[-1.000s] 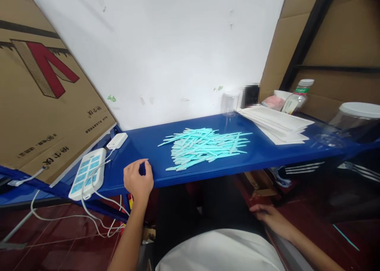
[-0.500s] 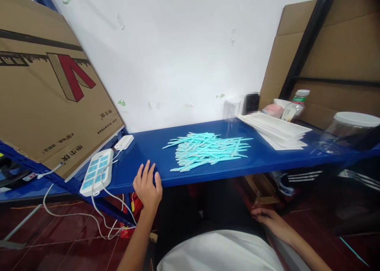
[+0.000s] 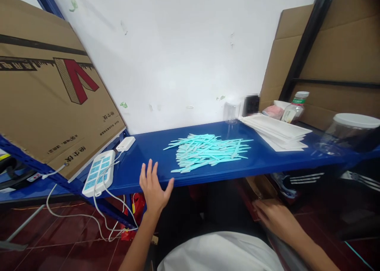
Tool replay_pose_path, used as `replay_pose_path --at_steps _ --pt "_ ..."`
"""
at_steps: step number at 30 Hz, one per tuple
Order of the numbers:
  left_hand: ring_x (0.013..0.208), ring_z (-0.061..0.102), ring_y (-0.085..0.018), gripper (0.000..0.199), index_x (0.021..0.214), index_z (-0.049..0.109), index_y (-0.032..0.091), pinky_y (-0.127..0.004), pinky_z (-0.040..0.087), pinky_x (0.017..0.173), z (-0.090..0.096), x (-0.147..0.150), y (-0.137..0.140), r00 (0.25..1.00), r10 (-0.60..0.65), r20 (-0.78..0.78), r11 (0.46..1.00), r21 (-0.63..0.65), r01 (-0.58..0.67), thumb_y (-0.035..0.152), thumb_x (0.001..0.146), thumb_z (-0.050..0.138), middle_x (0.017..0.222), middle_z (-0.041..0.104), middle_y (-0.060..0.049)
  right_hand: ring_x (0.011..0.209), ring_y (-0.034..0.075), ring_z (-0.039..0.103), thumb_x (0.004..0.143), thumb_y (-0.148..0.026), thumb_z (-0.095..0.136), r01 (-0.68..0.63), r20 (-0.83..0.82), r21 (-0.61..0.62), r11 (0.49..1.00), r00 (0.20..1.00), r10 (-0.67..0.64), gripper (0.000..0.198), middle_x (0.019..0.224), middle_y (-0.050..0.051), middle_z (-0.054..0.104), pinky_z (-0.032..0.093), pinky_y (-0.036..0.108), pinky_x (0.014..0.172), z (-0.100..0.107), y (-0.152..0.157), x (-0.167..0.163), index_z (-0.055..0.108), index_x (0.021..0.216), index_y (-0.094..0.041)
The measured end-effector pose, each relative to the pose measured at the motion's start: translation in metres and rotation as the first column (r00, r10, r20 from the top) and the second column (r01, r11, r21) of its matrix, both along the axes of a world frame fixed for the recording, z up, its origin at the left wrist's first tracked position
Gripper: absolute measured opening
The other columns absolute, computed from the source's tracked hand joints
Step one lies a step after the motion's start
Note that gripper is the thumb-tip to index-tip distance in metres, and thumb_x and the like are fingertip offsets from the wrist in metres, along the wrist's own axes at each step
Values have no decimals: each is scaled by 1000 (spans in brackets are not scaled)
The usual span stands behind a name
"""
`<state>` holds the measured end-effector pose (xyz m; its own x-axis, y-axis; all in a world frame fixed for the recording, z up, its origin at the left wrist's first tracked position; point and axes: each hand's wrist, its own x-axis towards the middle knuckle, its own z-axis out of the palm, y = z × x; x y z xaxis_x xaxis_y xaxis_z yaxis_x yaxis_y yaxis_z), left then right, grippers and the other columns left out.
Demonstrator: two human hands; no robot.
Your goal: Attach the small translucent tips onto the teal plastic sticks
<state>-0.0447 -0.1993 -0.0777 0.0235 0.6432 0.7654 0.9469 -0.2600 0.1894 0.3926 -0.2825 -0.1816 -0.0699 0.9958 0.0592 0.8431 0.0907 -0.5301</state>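
Observation:
My left hand (image 3: 154,188) is over the front edge of the blue table (image 3: 142,152), fingers spread and nothing held. To its right lies a loose pile of thin turquoise sticks (image 3: 208,152), some pale along part of their length; a gap separates the hand from them. Below the table's edge, at my right side, my right hand (image 3: 271,215) reaches toward an open cardboard box (image 3: 261,187). Its fingers are dim and partly hidden, so I cannot see whether they hold anything.
White sheets (image 3: 276,132) are stacked on the right, beside a clear bottle (image 3: 293,106) and a white-lidded clear jar (image 3: 344,132). A clear cup (image 3: 232,112) stands near the wall. On the left are a power strip (image 3: 99,172), cables and a large carton (image 3: 59,100).
My left hand has shifted slightly right, and its thumb has spread outward. My right hand has reached a little farther forward beneath the table's edge. The stick pile looks unchanged.

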Motion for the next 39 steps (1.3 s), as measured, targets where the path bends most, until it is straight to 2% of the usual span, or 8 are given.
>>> replay_pose_path --at_steps 2,5,9,14,25,30,34,39 --pt "156 13 -42 97 162 25 15 -60 17 122 17 18 -3 997 -53 -62 997 -56 50 63 87 64 169 21 -21 102 29 71 96 -38 54 -68 51 225 972 997 58 30 111 11 76 51 41 96 39 8 -7 71 116 -24" --pt "157 3 -43 114 165 15 17 -63 9 123 42 41 7 987 -114 -114 985 -146 96 77 81 62 171 6 -20 131 34 56 94 -44 60 -89 119 540 837 992 29 47 137 14 64 40 48 115 96 36 -20 60 136 -22" --pt "156 -8 -46 130 166 4 19 -71 3 119 53 56 43 974 -188 -130 944 -299 142 91 71 55 171 -5 -20 156 41 13 87 -70 61 -143 263 511 848 965 5 101 171 13 20 17 58 125 137 94 -35 20 164 -21" --pt "154 -16 -45 137 165 -8 23 -73 0 118 42 58 78 950 -262 -172 832 -539 131 98 65 48 171 -11 -16 156 44 -5 82 -89 44 -110 341 204 973 939 35 117 173 14 -3 9 69 122 131 148 -43 -2 167 -22" --pt "157 -8 -41 125 166 0 21 -67 7 122 40 58 109 963 -229 -142 775 -626 92 96 74 39 172 -2 -15 157 42 -3 85 -88 32 -66 335 102 993 942 28 111 173 13 1 6 68 122 128 181 -75 3 167 -19" --pt "158 -1 -41 125 165 14 15 -65 6 123 41 61 113 964 -193 -181 865 -495 80 95 74 42 171 13 -19 157 43 2 83 -90 34 -60 284 134 989 959 20 116 172 16 10 8 71 120 129 192 -82 9 167 -15" --pt "158 5 -38 115 161 26 11 -62 0 125 43 62 98 959 -154 -236 951 -300 79 89 79 46 168 24 -20 156 42 11 79 -90 44 -67 205 286 956 979 8 120 170 18 21 8 69 122 126 192 -78 11 165 -14" --pt "158 2 -38 110 159 31 12 -64 1 125 40 50 73 968 -111 -225 967 -248 54 88 80 46 169 21 -20 155 42 15 73 -89 57 -134 175 382 914 982 71 123 167 19 26 12 67 122 123 187 -71 13 164 -18"
